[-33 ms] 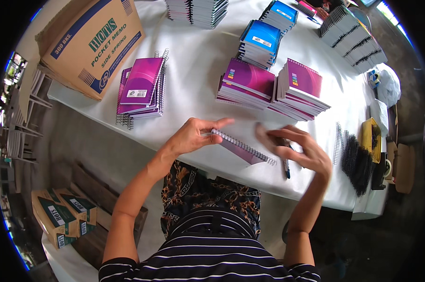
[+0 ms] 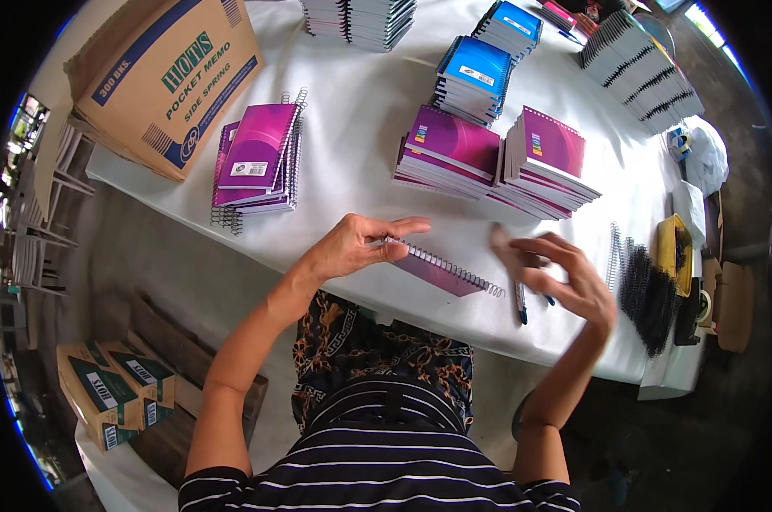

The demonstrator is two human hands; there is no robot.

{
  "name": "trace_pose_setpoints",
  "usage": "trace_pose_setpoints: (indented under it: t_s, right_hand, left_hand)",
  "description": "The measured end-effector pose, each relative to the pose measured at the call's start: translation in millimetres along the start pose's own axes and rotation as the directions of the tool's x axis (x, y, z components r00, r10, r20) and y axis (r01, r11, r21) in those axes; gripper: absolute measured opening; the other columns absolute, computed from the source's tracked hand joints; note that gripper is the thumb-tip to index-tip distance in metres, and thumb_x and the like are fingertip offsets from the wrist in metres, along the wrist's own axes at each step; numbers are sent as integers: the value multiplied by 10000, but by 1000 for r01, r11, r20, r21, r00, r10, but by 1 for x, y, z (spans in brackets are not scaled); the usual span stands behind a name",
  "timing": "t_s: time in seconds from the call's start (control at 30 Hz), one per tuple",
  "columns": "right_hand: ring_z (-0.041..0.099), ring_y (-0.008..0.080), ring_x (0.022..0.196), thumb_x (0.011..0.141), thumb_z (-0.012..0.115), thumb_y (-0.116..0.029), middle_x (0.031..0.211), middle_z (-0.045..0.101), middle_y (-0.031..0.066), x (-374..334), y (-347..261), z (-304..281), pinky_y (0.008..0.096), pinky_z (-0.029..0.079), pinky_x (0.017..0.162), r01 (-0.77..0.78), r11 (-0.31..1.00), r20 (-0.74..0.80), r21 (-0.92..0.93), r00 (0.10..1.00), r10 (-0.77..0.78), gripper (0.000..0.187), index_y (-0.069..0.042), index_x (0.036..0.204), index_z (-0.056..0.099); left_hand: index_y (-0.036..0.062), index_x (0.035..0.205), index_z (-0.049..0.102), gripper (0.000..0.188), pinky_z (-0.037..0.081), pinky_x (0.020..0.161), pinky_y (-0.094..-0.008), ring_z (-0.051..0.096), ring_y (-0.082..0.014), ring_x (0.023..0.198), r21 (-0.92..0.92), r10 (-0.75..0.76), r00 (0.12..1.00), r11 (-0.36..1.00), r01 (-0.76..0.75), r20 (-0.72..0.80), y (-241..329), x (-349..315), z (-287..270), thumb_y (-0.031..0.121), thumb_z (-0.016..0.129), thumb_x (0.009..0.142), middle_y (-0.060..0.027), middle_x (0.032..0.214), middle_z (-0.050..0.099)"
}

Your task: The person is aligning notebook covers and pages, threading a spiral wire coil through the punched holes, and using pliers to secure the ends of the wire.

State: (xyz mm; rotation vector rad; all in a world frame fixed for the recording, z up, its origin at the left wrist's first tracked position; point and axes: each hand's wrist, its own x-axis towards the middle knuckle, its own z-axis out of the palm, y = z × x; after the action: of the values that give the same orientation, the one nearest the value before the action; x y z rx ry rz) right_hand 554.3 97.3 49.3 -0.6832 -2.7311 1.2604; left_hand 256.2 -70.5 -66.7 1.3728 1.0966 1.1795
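My left hand (image 2: 356, 246) pinches the upper left end of a small purple spiral notebook (image 2: 437, 271) between thumb and fingers. The notebook tilts down to the right near the table's front edge, with its wire coil (image 2: 454, 269) along the top side and loose rings jutting past its lower right end. My right hand (image 2: 565, 277) hovers just right of that end, not touching it. Its fingers are spread, partly blurred, and nothing shows in them. Beneath it a dark slim pen-like tool (image 2: 521, 303) lies on the white table.
Purple notebooks (image 2: 258, 154) with coils are stacked at left beside a large carton (image 2: 173, 81). More purple stacks (image 2: 544, 154) and blue notebooks (image 2: 475, 68) stand ahead. Loose black coils (image 2: 646, 294) and a yellow tray (image 2: 676, 252) lie at right. Small boxes (image 2: 117, 388) sit lower left.
My right hand has shifted a little to the right, away from the notebook. The notebook's purple cover shows slightly more, while my left hand keeps nearly the same place.
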Motion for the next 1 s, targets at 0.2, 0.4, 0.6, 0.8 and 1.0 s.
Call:
trace_pose_setpoints:
  t_s: [0.2, 0.4, 0.6, 0.8, 1.0]
  right_hand:
    - [541, 304, 1239, 821, 792, -228, 1255, 613, 160, -84, 66, -9, 455, 361, 1051, -551, 343, -590, -761, 807, -12, 422, -88, 1204, 687]
    - [542, 245, 1169, 804, 754, -167, 1124, 619, 60, 14, -35, 95, 483, 322, 1065, 68, 828, -415, -556, 841, -348, 315, -79, 1095, 675]
    - [561, 241, 1016, 794, 727, -122, 982, 597, 36, 33, -38, 116, 478, 343, 984, 10, 850, -488, -527, 815, -312, 174, -72, 920, 619]
    - [567, 226, 1030, 792, 741, -112, 1032, 609, 19, 28, -31, 117, 479, 347, 988, 60, 821, -504, -567, 764, -404, 215, -99, 986, 648]
    - [568, 219, 1083, 769, 767, -109, 1114, 609, 14, 20, -25, 118, 492, 336, 1024, 58, 828, -464, -558, 805, -369, 279, -100, 1027, 661]
  left_hand:
    - [100, 1378, 569, 545, 346, 1161, -366, 467, -255, 1371, -154, 58, 998, 987, -51, 40, 3, 8, 7, -4, 691, 857, -66, 1388, 592]
    - [60, 1538, 306, 809, 401, 1099, -342, 535, -215, 1310, -189, 43, 996, 980, -57, -80, -8, -5, 13, 201, 737, 868, -123, 1382, 587]
    - [29, 1474, 423, 735, 384, 1106, -346, 524, -164, 1277, -219, 16, 1000, 975, -19, -13, -1, -2, 18, 365, 698, 882, -114, 1342, 617]
    - [15, 1401, 518, 635, 376, 1115, -348, 514, -202, 1314, -173, 69, 998, 982, -70, -14, -6, -1, 20, 352, 694, 892, -106, 1373, 596]
    - [5, 1384, 531, 657, 370, 1120, -350, 498, -200, 1335, -172, 90, 994, 980, -99, -60, -4, 0, 29, 447, 642, 911, -87, 1420, 563]
